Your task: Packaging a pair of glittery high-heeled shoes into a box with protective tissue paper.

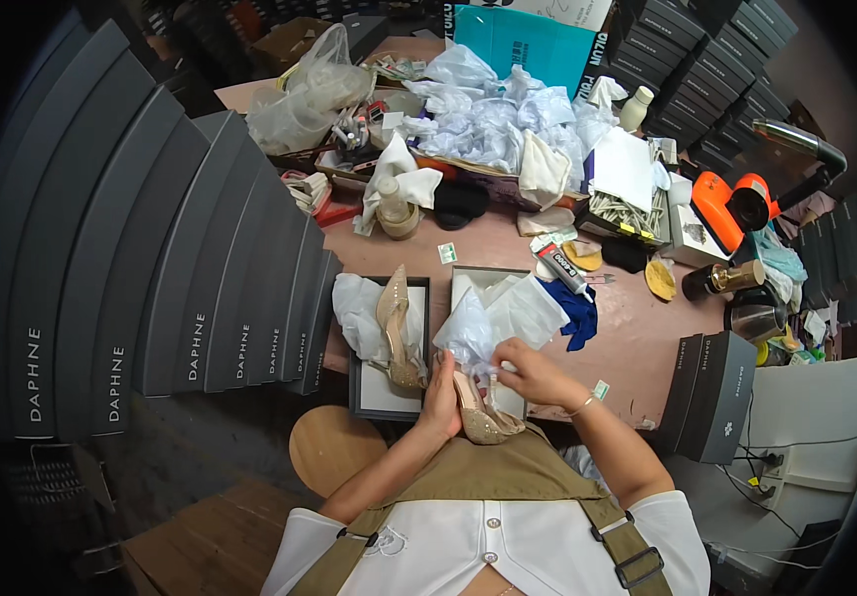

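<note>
My left hand (440,399) is wrapped against the left side of a beige glittery shoe (488,427), held upright close to my apron. Just right of it, my right hand (533,374) is closed in a pinch at the crumpled white tissue paper (470,333) at the shoe's far end; the fingertips are partly hidden. Under the tissue lies an open shoebox (490,273), with more pale paper spread over its right side. A matching shoe (397,328) rests in the dark shoebox (354,392) to the left, beside white tissue.
Tall stacks of dark shoeboxes (175,258) crowd the left. Behind the work stand a glue tube (564,270), a blue cloth (575,316), a bottle (395,214) and a carton of crumpled tissue (508,119). An orange heat gun (721,209) and more boxes (714,397) are right.
</note>
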